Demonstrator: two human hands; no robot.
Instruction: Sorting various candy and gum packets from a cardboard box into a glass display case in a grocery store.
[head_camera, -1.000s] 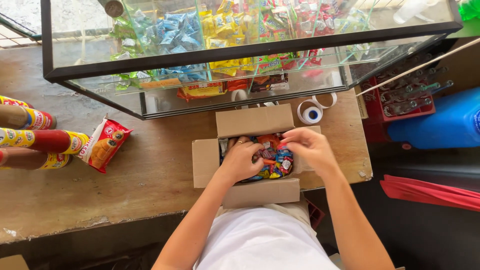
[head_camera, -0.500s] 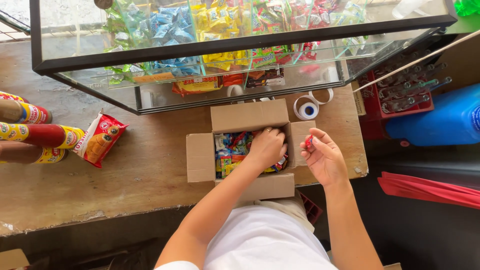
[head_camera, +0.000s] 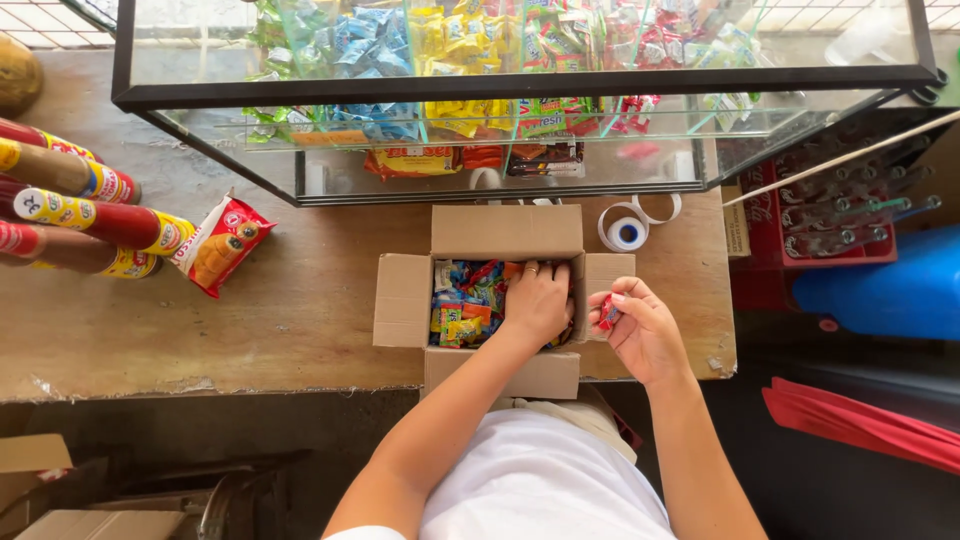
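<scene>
Head view, landmark: the open cardboard box (head_camera: 505, 300) sits on the worn wooden counter (head_camera: 280, 320), flaps spread on all four sides.
Left hand: the left hand (head_camera: 537, 300) is down inside the box at its right end, fingers curled over the sweets; whether it has actually gripped any, I cannot tell.
Right hand: the right hand (head_camera: 640, 330) is just outside the box's right flap, pinching a small red wrapped candy (head_camera: 607, 313) between thumb and fingertips.
Box contents: a loose heap of small bright candy packets (head_camera: 465, 300), blue, yellow, green, orange, filling the left half of the box.
Handling, judged: the candy looks very light, with a glossy, likely slippery wrapper that crumples easily, so a fingertip pinch across its middle suits it, as here.
Beyond the box: a glass display case (head_camera: 520, 90) stocked with hanging snack packets.
Right of the box's far flap: a roll of clear tape (head_camera: 626, 232).
Left of the box: a red snack bag (head_camera: 218, 245), well apart, beside lying sauce bottles (head_camera: 90, 210).
</scene>
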